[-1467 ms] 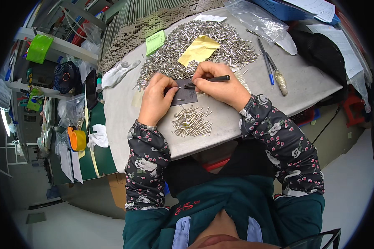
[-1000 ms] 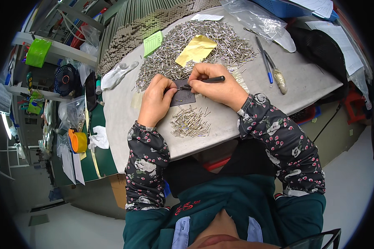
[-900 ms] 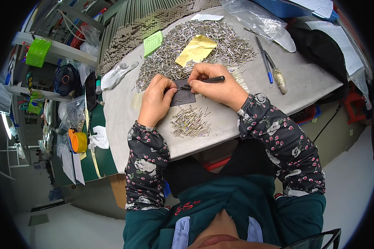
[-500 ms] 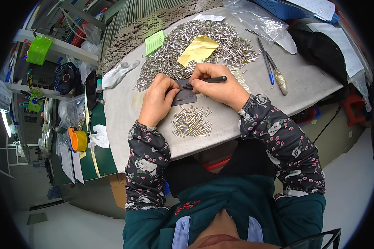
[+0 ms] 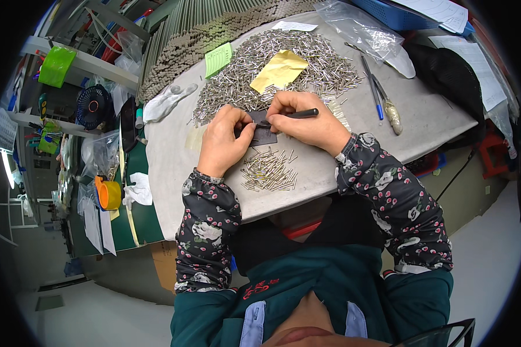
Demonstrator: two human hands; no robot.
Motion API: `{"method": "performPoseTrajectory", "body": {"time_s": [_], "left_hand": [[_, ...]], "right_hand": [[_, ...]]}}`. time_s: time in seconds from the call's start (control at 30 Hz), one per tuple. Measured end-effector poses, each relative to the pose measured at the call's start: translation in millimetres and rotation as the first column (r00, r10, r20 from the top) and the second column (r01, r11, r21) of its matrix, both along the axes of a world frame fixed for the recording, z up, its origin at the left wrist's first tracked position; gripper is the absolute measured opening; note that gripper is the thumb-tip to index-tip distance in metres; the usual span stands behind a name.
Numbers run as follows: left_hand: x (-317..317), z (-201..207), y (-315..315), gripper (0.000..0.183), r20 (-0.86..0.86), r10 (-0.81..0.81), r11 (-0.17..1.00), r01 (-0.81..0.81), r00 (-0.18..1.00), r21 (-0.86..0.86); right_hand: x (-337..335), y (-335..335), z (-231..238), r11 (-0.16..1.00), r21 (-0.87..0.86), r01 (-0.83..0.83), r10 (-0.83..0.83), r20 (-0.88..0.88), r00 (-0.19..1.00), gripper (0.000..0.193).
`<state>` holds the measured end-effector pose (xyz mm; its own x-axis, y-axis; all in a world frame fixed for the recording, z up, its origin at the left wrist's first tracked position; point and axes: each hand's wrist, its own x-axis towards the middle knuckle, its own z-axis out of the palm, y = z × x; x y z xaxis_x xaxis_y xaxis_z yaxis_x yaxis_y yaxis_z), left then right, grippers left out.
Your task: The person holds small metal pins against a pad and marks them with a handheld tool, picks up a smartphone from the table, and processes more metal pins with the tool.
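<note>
My right hand (image 5: 311, 124) grips a black pen-shaped tool (image 5: 304, 113), its blunt end sticking out to the right and its working end low over a small dark pad (image 5: 265, 136). Opposite it, my left hand (image 5: 224, 139) is closed in a pinch at the pad's left side. What its fingertips hold is too small and too covered to make out. Both hands' fingertips nearly meet above the pad. Just in front lies a small pile of short metal pins (image 5: 268, 170). Behind the hands spreads a far larger heap of similar pins (image 5: 243, 72).
A yellow paper (image 5: 279, 70) and a green note (image 5: 218, 60) lie on the big heap. To the right are a blue pen (image 5: 378, 104), a tool with a wrapped handle (image 5: 392, 115) and a clear bag (image 5: 364, 29). Bundled rods (image 5: 182, 46) fill the back; a white glove (image 5: 167, 104) lies left.
A pin that lay on the front of the pad no longer shows there. My left fingers have shifted slightly over the pad; the right hand keeps its grip on the tool.
</note>
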<state>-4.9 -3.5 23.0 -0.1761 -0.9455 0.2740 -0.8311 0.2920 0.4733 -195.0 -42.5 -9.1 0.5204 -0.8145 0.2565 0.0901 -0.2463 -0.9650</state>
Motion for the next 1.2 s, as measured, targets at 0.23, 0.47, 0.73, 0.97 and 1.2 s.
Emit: {"method": "performPoseTrajectory", "body": {"time_s": [0.23,0.47,0.73,0.97,1.2], "left_hand": [[-1,0,0,0.009,-0.019,-0.019,1.0,0.019,1.0,0.009],[-4,1,-1,0.009,-0.013,-0.02,1.0,0.02,1.0,-0.002],[-3,-1,-6,0.007,0.015,-0.064,0.997,0.064,0.998,0.031],[-6,-3,-7,0.007,-0.008,-0.068,0.997,0.068,0.998,0.026],[-5,-4,-8,0.007,0.0,-0.066,0.997,0.066,0.998,0.028]], "right_hand": [[-2,3,8,0.992,0.125,0.022,-0.023,0.008,1.0,0.007],[-2,1,4,0.994,0.076,0.078,-0.079,0.004,0.997,0.006],[-6,-2,-3,0.993,0.003,0.115,-0.115,0.005,0.993,0.007],[-9,-1,-2,0.994,-0.039,0.102,-0.102,0.02,0.995,0.01],[-9,-2,-4,0.993,-0.054,0.104,-0.102,0.025,0.994,0.01]]}}
